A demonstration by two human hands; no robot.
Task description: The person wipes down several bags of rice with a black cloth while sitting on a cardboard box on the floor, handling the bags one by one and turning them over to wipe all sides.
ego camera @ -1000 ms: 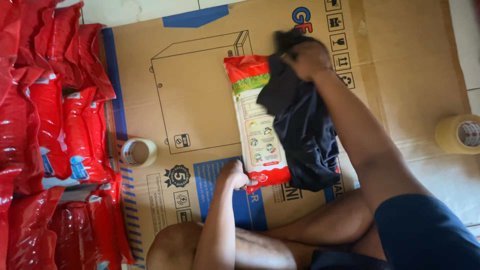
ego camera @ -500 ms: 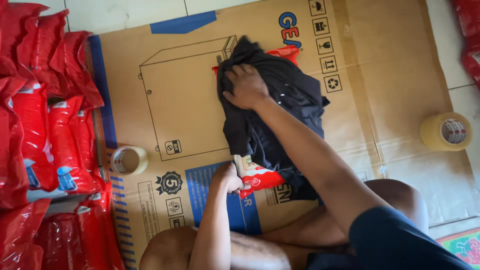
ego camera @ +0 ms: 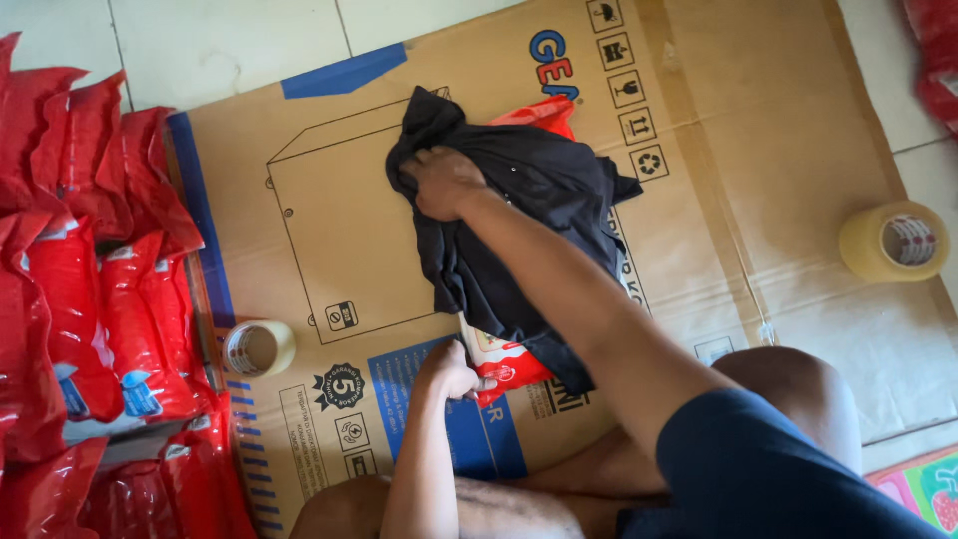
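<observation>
A dark navy garment [ego camera: 519, 215] lies spread over a red and white plastic packet [ego camera: 504, 364] on a flattened cardboard box [ego camera: 339, 230]. Only the packet's near end and a red corner [ego camera: 547, 112] at the far end show. My right hand [ego camera: 442, 183] presses down on the garment's upper left part, fingers gripping the cloth. My left hand [ego camera: 451, 371] pinches the near end of the packet at the garment's lower edge.
Several red plastic packets [ego camera: 90, 299] are piled along the left edge. A small tape roll [ego camera: 258, 347] sits on the cardboard at left, a larger tan tape roll [ego camera: 894, 242] at right. My bare knees [ego camera: 788, 389] rest on the cardboard's near side. White floor tiles [ego camera: 220, 45] lie beyond.
My right hand brought the dark garment down from above and laid it over the packet, covering most of it. My left hand kept hold of the packet's near end.
</observation>
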